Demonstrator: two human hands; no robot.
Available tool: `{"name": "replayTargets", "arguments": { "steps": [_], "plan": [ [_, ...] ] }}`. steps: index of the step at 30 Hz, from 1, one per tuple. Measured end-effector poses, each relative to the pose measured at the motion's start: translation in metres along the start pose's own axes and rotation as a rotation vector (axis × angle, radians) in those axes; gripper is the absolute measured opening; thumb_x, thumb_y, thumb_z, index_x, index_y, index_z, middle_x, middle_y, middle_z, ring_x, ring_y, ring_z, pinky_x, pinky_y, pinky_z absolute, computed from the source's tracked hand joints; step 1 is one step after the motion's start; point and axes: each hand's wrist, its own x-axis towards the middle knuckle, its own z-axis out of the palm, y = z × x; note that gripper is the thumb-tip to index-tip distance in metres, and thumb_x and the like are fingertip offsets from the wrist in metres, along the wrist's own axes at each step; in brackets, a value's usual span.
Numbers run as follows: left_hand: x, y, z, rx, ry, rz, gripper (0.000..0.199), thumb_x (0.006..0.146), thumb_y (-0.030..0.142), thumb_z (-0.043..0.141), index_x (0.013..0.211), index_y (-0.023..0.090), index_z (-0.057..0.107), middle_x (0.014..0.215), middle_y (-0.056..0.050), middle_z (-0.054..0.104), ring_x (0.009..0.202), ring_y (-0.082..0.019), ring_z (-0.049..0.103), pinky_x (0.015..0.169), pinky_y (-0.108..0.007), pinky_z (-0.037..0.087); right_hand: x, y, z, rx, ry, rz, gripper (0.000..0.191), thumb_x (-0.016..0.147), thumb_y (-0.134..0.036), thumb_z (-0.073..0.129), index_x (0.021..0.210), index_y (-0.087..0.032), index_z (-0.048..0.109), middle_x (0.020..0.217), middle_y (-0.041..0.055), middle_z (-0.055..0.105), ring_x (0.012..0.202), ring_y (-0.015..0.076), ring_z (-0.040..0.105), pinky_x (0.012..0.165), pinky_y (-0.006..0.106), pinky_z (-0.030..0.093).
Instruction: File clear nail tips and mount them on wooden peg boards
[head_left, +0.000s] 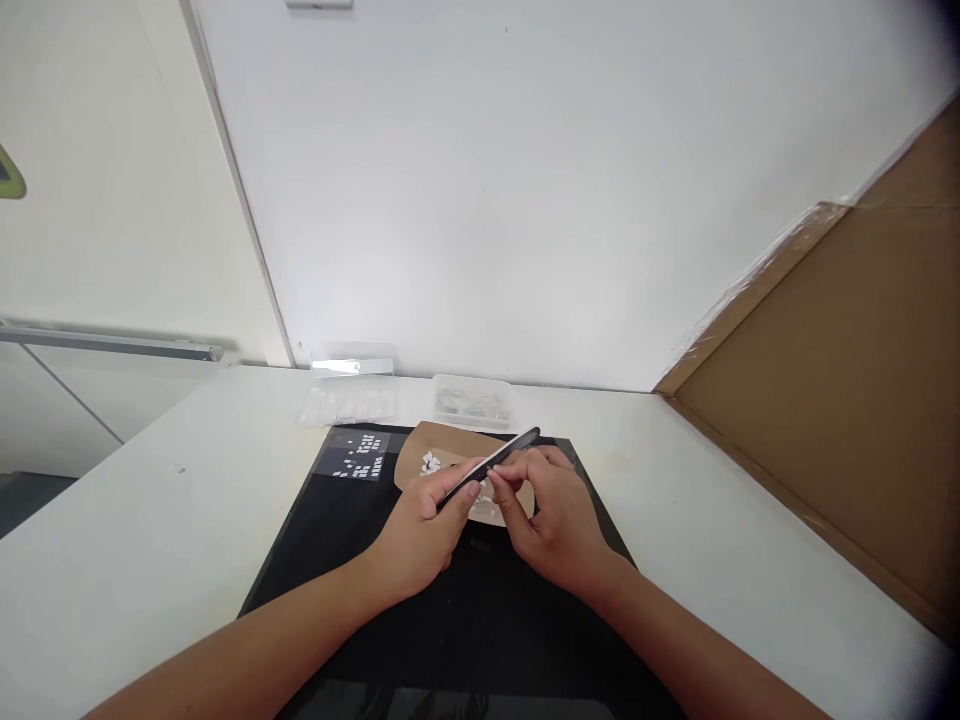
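The left hand (420, 525) grips the near end of a slim dark bar with a pale edge (486, 467), its long axis slanting toward the white tabletop's (150, 520) far right corner; the right hand (555, 515), angled inward, pinches tightly beside its middle, anything held too small to tell. Below lies a tan curved-edged sheet (409, 458).

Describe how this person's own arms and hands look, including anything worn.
The left forearm and right forearm are bare, with no sleeve in view. The left hand and right hand wear no gloves, and no watch, bracelet or ring shows.
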Motion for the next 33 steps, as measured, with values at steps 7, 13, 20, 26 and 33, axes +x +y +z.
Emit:
{"name": "replayTargets", "arguments": {
  "steps": [7,13,20,26,33],
  "plan": [
    [-0.001,0.004,0.001,-0.048,-0.009,-0.014,0.069,0.100,0.057,0.057,0.157,0.021,0.047,0.049,0.010,0.033,0.039,-0.006,0.026,0.036,-0.014,0.026,0.004,0.015,-0.004,-0.106,0.169,0.124,0.009,0.099,-0.027,0.061,0.091,-0.024,0.056,0.080,0.0006,0.068,0.070,0.0186,0.062,0.074,0.037,0.046],
    [0.000,0.003,0.001,-0.040,-0.001,0.001,0.068,0.100,0.058,0.058,0.156,0.020,0.049,0.050,0.010,0.034,0.039,-0.005,0.027,0.036,-0.014,0.026,-0.001,0.004,0.001,-0.023,-0.011,0.008,0.009,0.099,-0.024,0.059,0.091,-0.024,0.054,0.074,-0.0017,0.068,0.067,0.0178,0.063,0.077,0.038,0.045],
    [0.000,0.001,0.001,-0.046,0.011,-0.010,0.070,0.100,0.057,0.058,0.158,0.021,0.046,0.050,0.010,0.033,0.039,-0.006,0.027,0.035,-0.015,0.027,0.002,0.012,-0.002,-0.108,0.162,0.144,0.010,0.100,-0.028,0.059,0.091,-0.024,0.057,0.079,0.0008,0.068,0.069,0.0195,0.063,0.073,0.038,0.046],
    [0.000,0.001,0.001,-0.020,0.010,-0.006,0.067,0.101,0.057,0.056,0.157,0.021,0.047,0.049,0.010,0.034,0.039,-0.006,0.027,0.036,-0.015,0.027,-0.002,0.002,0.002,-0.021,0.000,0.031,0.009,0.099,-0.025,0.059,0.091,-0.024,0.056,0.074,-0.0020,0.067,0.066,0.0172,0.063,0.076,0.038,0.046],
    [0.000,-0.002,0.001,-0.035,0.015,-0.017,0.070,0.100,0.057,0.057,0.159,0.022,0.044,0.049,0.010,0.034,0.039,-0.006,0.027,0.035,-0.015,0.027,0.001,0.009,0.000,-0.062,0.141,0.168,0.012,0.100,-0.029,0.059,0.089,-0.024,0.058,0.075,-0.0004,0.066,0.066,0.0180,0.062,0.071,0.037,0.046]
  ]
}}
